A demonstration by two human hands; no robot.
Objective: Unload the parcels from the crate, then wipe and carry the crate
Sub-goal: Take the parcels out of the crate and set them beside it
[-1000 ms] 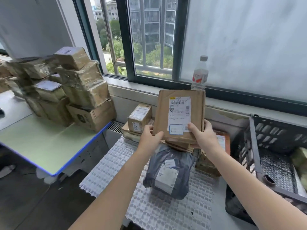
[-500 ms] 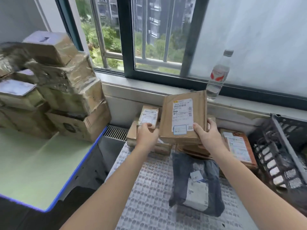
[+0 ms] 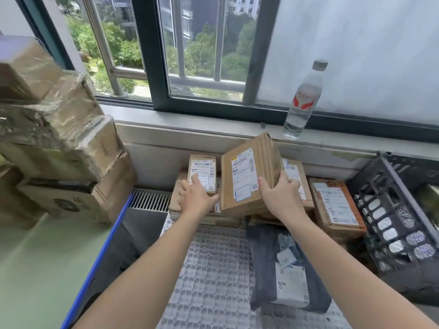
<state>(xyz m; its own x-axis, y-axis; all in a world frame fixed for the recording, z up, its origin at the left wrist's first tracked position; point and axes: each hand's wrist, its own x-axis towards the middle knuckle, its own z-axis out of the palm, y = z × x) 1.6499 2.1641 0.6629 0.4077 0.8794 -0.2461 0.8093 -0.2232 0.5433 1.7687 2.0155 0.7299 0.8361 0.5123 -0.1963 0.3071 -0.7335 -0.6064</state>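
Right hand (image 3: 280, 193) grips the lower right edge of a flat cardboard parcel (image 3: 247, 176), thumb on the labelled face, fingers curled behind. The parcel is tilted, its top corner leaning toward 1 o'clock, and whether its lower edge touches the boxes under it cannot be told. Left hand (image 3: 197, 195) is relaxed and clasps nothing. Its fingers lie straight on a small labelled box (image 3: 203, 173) just beside the held parcel at its 9 o'clock, index tip on the label. Black slatted crate (image 3: 392, 210) sits at 3 o'clock of the view, partly cut by the frame edge. Orange-brown parcel (image 3: 337, 205) lies flat between the crate and the held parcel. Grey poly mailer (image 3: 287, 269) lies at 5 o'clock on a white lattice mat (image 3: 209, 269). Water bottle (image 3: 304, 98) stands upright on the window sill at 1 o'clock. Taped cartons (image 3: 59, 138) are stacked at 9 o'clock on a green table (image 3: 35, 269) with a blue edge.
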